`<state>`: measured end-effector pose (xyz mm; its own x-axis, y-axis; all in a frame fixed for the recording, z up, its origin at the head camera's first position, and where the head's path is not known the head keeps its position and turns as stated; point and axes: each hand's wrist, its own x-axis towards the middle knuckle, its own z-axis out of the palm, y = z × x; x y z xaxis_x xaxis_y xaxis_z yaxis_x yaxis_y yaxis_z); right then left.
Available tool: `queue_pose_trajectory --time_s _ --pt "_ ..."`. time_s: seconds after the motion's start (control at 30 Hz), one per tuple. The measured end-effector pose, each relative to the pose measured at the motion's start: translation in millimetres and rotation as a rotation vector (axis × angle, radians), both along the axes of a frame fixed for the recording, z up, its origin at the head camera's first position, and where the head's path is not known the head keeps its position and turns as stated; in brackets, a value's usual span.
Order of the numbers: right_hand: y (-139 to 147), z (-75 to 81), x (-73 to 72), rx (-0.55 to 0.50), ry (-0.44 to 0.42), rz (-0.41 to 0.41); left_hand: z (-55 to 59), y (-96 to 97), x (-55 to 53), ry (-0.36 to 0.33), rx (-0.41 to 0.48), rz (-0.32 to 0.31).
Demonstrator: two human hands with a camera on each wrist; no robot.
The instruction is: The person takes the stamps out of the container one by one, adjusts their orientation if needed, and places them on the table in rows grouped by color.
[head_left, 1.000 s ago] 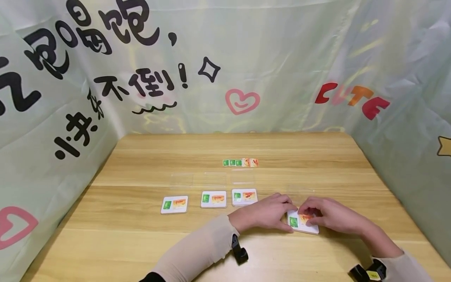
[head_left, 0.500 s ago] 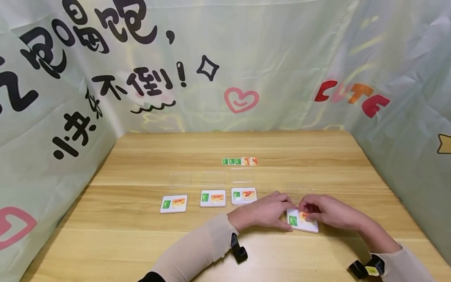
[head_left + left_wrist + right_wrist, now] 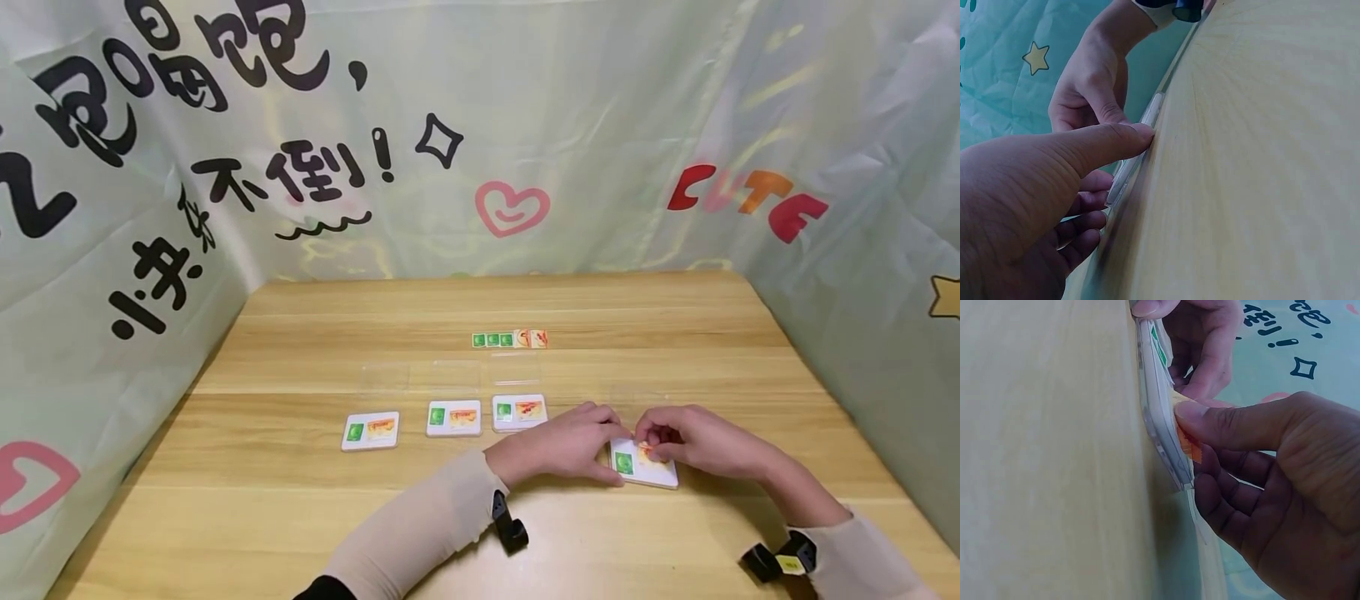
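While my left hand (image 3: 568, 443) grips the white case (image 3: 641, 469), lower right of the frame, my right hand (image 3: 705, 440) pinches the orange sticker (image 3: 1190, 445).

right hand (image 3: 1294, 475): pinches orange sticker (image 3: 1193, 449) | white case (image 3: 1161, 412): beside sticker | left hand (image 3: 1213, 339): touches case end

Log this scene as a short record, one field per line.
Left hand: the left hand grips the left end of a flat white rectangular case with rounded corners
Right hand: the right hand pinches an orange paper picture piece at that case
Also on that case: a green rectangular picture
Other cases: three similar white cases, each bearing a green and an orange picture
Behind them: faint clear rectangular pieces
Farther back: a row of three green and two orange-red picture squares
Surface: light wood-grain table
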<state>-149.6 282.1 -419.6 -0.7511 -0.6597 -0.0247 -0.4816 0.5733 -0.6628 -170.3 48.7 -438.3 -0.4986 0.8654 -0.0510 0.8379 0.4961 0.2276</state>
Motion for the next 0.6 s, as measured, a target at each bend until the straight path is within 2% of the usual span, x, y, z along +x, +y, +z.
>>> queue_pose_trajectory --time_s 0.23,0.6 --pt "-0.2 0.3 -3.0 -0.020 0.015 -0.006 1.8 -1.2 -0.1 -0.013 0.004 0.009" --pt "1.9 4.3 -7.2 -0.037 0.045 0.043 -0.6 -0.3 -1.1 -0.026 0.012 0.007"
